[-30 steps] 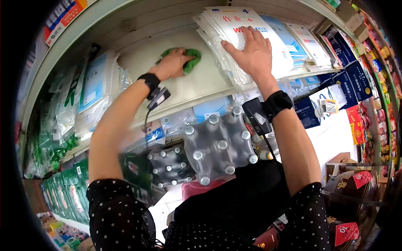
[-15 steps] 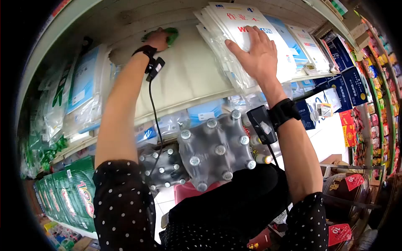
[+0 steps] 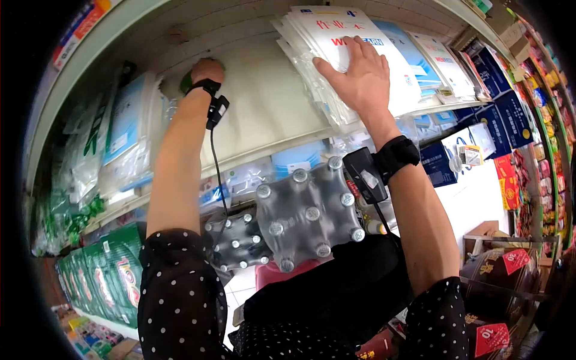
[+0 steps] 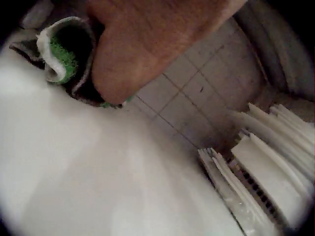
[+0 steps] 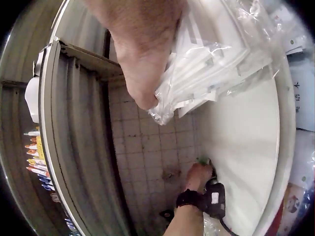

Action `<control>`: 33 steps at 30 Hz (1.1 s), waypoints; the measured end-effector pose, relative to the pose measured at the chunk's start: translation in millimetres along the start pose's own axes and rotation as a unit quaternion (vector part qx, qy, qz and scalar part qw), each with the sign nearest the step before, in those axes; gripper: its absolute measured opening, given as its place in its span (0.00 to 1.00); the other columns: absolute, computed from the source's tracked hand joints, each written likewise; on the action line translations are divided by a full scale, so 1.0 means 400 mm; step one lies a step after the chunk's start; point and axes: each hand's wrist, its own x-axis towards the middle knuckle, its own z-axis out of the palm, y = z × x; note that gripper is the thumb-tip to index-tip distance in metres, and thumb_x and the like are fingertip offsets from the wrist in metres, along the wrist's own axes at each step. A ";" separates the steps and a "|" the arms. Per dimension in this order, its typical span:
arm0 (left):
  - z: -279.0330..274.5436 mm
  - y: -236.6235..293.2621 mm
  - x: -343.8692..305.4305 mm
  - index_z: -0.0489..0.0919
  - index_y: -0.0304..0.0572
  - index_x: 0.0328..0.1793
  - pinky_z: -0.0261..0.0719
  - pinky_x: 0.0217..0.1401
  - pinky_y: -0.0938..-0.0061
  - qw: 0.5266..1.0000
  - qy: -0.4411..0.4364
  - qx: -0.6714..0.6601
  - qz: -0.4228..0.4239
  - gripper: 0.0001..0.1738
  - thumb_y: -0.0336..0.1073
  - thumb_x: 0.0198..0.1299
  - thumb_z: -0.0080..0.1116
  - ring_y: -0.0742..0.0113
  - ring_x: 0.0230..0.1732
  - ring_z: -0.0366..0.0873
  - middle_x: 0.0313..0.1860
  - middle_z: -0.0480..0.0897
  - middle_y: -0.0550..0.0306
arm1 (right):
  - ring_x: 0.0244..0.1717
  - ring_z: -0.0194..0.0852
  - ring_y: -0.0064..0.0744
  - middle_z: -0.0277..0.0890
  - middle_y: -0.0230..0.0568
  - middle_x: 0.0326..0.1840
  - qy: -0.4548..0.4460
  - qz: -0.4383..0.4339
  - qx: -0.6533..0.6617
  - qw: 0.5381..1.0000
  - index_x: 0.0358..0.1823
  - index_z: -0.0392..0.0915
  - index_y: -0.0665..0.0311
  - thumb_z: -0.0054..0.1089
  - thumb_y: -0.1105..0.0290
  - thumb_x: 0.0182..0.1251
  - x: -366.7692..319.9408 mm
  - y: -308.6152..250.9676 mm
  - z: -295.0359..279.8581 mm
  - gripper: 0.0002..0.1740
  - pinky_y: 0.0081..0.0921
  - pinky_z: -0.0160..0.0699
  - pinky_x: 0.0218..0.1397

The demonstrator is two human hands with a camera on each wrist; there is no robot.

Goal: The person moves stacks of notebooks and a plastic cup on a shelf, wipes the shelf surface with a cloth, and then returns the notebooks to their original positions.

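At the back left of the white shelf (image 3: 258, 99), my left hand (image 3: 207, 71) grips a bunched green cloth (image 4: 63, 55) against the surface. Most of the cloth is hidden by the hand in the head view; the left wrist view shows its folds, green with a pale edge. My right hand (image 3: 360, 81) lies with fingers spread on a stack of white exercise books (image 3: 399, 87) in clear plastic, which leans over to the right. Its thumb reaches the stack's left side.
Bagged blue and white booklets (image 3: 127, 129) stand at the shelf's left end. More booklets (image 3: 441, 63) lie right of the stack. Below the front edge are shrink-wrapped bottles (image 3: 309, 210). A tiled wall (image 4: 184, 88) closes the back, and cables hang from both wrist cameras.
My left hand with the cloth has gone from the shelf's middle to the back, then left along the wall and slightly nearer. The right hand stays on the books.
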 end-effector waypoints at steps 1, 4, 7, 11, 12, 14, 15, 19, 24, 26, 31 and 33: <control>-0.012 -0.002 -0.032 0.86 0.38 0.45 0.82 0.51 0.53 1.000 -0.002 -0.002 0.024 0.16 0.36 0.62 0.49 0.40 0.52 0.81 0.53 0.82 0.35 | 0.74 0.59 0.47 0.66 0.50 0.72 0.007 -0.002 -0.008 1.000 0.67 0.71 0.63 0.55 0.32 0.58 -0.001 0.000 0.003 0.46 0.48 0.47 0.79; -0.014 0.001 -0.127 0.85 0.33 0.44 0.83 0.50 0.54 0.988 0.053 0.085 0.115 0.14 0.32 0.58 0.52 0.40 0.50 0.81 0.51 0.81 0.31 | 0.75 0.59 0.46 0.66 0.49 0.72 0.009 0.007 -0.003 1.000 0.67 0.71 0.62 0.54 0.32 0.58 0.000 -0.003 0.000 0.46 0.48 0.47 0.79; 0.008 -0.001 -0.198 0.82 0.29 0.48 0.84 0.52 0.55 0.987 0.061 0.062 0.137 0.16 0.31 0.57 0.54 0.40 0.51 0.81 0.54 0.77 0.31 | 0.76 0.57 0.45 0.65 0.48 0.73 -0.030 0.019 -0.004 0.999 0.68 0.70 0.62 0.53 0.32 0.58 0.002 -0.013 -0.024 0.47 0.48 0.46 0.79; -0.026 0.043 -0.327 0.76 0.30 0.61 0.83 0.54 0.54 0.983 0.080 0.028 0.163 0.24 0.28 0.57 0.52 0.38 0.57 0.77 0.59 0.73 0.34 | 0.76 0.56 0.44 0.65 0.48 0.73 -0.001 0.011 -0.015 1.000 0.69 0.70 0.62 0.53 0.32 0.59 0.001 -0.002 0.002 0.47 0.47 0.46 0.80; -0.020 0.042 -0.334 0.75 0.32 0.63 0.82 0.54 0.53 0.980 0.104 0.012 0.168 0.25 0.28 0.57 0.52 0.37 0.58 0.76 0.61 0.72 0.34 | 0.76 0.57 0.44 0.65 0.49 0.73 0.003 0.009 -0.015 1.000 0.68 0.70 0.62 0.53 0.32 0.59 0.003 0.000 0.003 0.47 0.47 0.46 0.79; 0.022 0.015 -0.266 0.69 0.39 0.71 0.77 0.61 0.49 0.980 0.088 -0.016 0.177 0.31 0.29 0.58 0.51 0.32 0.63 0.71 0.68 0.67 0.36 | 0.76 0.58 0.45 0.65 0.49 0.73 0.005 0.003 -0.019 1.000 0.68 0.70 0.62 0.54 0.32 0.59 0.001 0.002 0.007 0.47 0.47 0.47 0.79; 0.036 0.006 -0.232 0.67 0.41 0.73 0.76 0.63 0.47 0.981 0.078 -0.035 0.175 0.32 0.29 0.59 0.50 0.31 0.65 0.69 0.70 0.65 0.36 | 0.75 0.59 0.46 0.65 0.49 0.73 -0.007 -0.002 -0.026 1.000 0.68 0.70 0.63 0.54 0.33 0.59 0.003 -0.001 -0.001 0.46 0.46 0.48 0.78; 0.030 0.022 -0.090 0.60 0.50 0.79 0.70 0.70 0.45 0.996 0.009 -0.021 0.081 0.34 0.32 0.64 0.47 0.30 0.72 0.62 0.78 0.55 0.37 | 0.74 0.60 0.46 0.66 0.52 0.71 0.008 -0.019 -0.020 1.000 0.67 0.71 0.64 0.56 0.34 0.59 0.001 0.009 0.010 0.46 0.46 0.49 0.78; 0.079 -0.058 0.114 0.60 0.54 0.79 0.69 0.72 0.49 0.998 -0.036 -0.027 0.036 0.33 0.36 0.67 0.47 0.39 0.75 0.61 0.82 0.52 0.45 | 0.72 0.62 0.48 0.68 0.52 0.70 0.014 -0.014 -0.016 1.000 0.65 0.72 0.65 0.58 0.35 0.58 0.005 0.003 0.007 0.45 0.47 0.51 0.76; 0.126 -0.128 0.185 0.53 0.46 0.82 0.66 0.74 0.50 0.997 -0.052 -0.036 0.038 0.38 0.43 0.67 0.49 0.40 0.77 0.57 0.80 0.55 0.37 | 0.72 0.61 0.47 0.69 0.50 0.69 0.023 -0.011 0.008 1.000 0.63 0.74 0.64 0.60 0.36 0.56 0.004 0.010 0.017 0.43 0.50 0.48 0.78; 0.107 -0.125 0.190 0.56 0.44 0.81 0.69 0.72 0.51 0.994 -0.080 -0.027 -0.068 0.33 0.39 0.70 0.44 0.42 0.77 0.59 0.79 0.56 0.39 | 0.71 0.62 0.46 0.70 0.49 0.67 0.006 0.008 0.016 1.000 0.62 0.74 0.64 0.61 0.37 0.56 0.003 0.001 0.004 0.43 0.50 0.49 0.77; 0.070 -0.087 0.136 0.59 0.44 0.80 0.72 0.70 0.52 0.988 -0.077 0.029 -0.132 0.30 0.37 0.71 0.42 0.44 0.76 0.61 0.79 0.58 0.40 | 0.70 0.63 0.46 0.71 0.48 0.66 0.014 0.007 0.013 1.000 0.62 0.74 0.64 0.61 0.37 0.56 0.008 -0.005 0.001 0.42 0.50 0.49 0.77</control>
